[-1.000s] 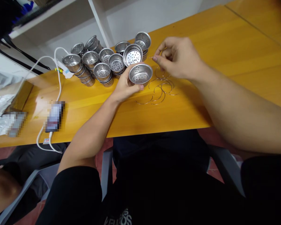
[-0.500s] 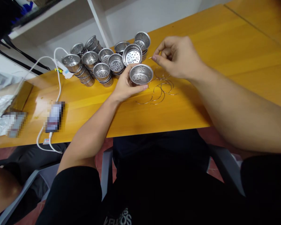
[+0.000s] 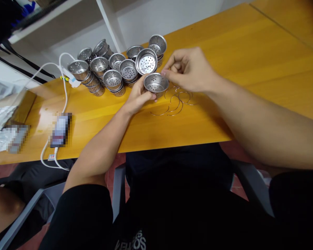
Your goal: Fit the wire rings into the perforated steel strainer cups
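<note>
My left hand (image 3: 138,97) grips a perforated metal strainer cup (image 3: 156,83) above the table, its mouth tilted up towards me. At the cup's right rim, the thumb and forefinger of my right hand (image 3: 187,69) are pinched together on a thin metal wire, which is mostly hidden by the fingers. Below the right hand, several loose curved wires (image 3: 175,113) lie on the table. Just behind the held cup stands another strainer cup (image 3: 146,62) with a wire across its mouth, on top of others.
Stacks of strainer cups (image 3: 112,80) stand along the back of the yellow table (image 3: 250,86). To the left lie a phone (image 3: 60,130), a white cable (image 3: 65,93) and clear plastic bags (image 3: 0,121). Another person's arm or leg (image 3: 5,211) shows at lower left.
My right hand has moved left and slightly down, bringing the pinched wire to the cup's rim. The cup has tilted a little, and my left thumb has shifted left on it.
</note>
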{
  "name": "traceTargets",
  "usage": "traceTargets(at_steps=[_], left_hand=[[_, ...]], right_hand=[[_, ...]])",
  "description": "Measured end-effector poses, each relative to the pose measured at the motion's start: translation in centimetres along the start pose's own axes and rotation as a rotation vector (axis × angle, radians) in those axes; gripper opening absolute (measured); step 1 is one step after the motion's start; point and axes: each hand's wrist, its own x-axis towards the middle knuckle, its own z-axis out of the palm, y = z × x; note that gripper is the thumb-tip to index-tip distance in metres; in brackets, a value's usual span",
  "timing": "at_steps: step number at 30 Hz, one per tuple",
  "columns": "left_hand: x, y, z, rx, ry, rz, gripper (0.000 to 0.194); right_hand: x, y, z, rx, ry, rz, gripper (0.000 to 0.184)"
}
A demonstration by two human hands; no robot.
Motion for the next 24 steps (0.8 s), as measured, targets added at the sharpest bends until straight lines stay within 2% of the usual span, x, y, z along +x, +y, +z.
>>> traceTargets(at_steps=[3, 6, 9, 16, 20, 24], left_hand=[[0.0, -0.1, -0.3, 0.038, -0.019, 0.042, 0.121], [0.1, -0.1, -0.4, 0.163, -0.011, 0.115, 0.128], [0.1, 0.2, 0.0, 0.266, 0.025, 0.113, 0.128], [-0.1, 0.8, 1.4, 0.309, 0.039, 0.120, 0.126], [-0.1, 0.3, 1.2, 0.343, 0.027, 0.138, 0.133], [0.0, 0.7, 1.7, 0.369, 0.089, 0.112, 0.133]], right_hand=[[-0.2, -0.3, 0.5, -0.001, -0.025, 0.008, 0.043], [-0.4, -0.8, 0.7, -0.018, -0.018, 0.021, 0.047], [-0.5, -1.0, 0.8, -0.036, -0.013, 0.037, 0.049], [-0.3, -0.4, 0.8, -0.110, 0.019, 0.040, 0.061], [-0.5, -0.5, 1.1, -0.099, 0.014, 0.082, 0.050], [-0.6, -0.8, 2.1, -0.047, 0.029, 0.121, 0.043]])
